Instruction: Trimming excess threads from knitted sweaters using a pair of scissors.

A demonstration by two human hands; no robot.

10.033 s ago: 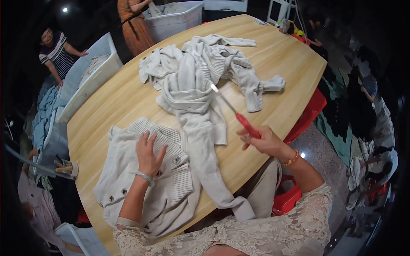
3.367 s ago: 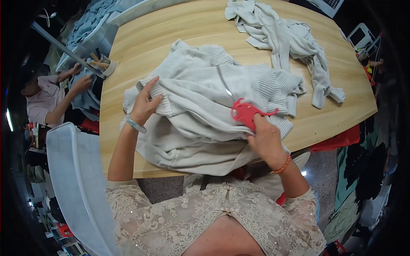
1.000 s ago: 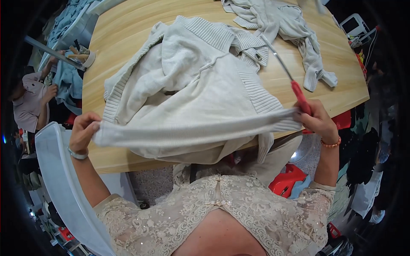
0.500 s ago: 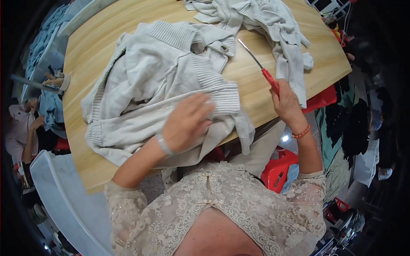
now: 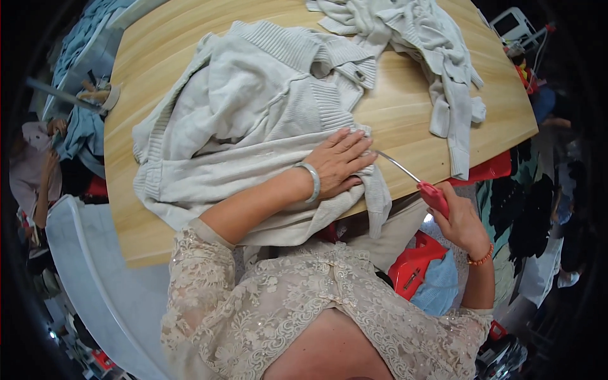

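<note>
One cream sweater lies rumpled left of centre on the wooden table, its lower part overhanging the near edge. Left hand, frame centre: palm down on the knit, fingers extended, nothing pinched. Thin metal-shafted tool, centre right: tip just beside those fingertips, contact unclear. Similar garment: upper right. Right hand, right of centre: closed round the tool's red handle. Judged risks: a leftward slip of the tip could prick fingers or snag a loop; overhanging weight could pull the unclamped fabric off the wood.
</note>
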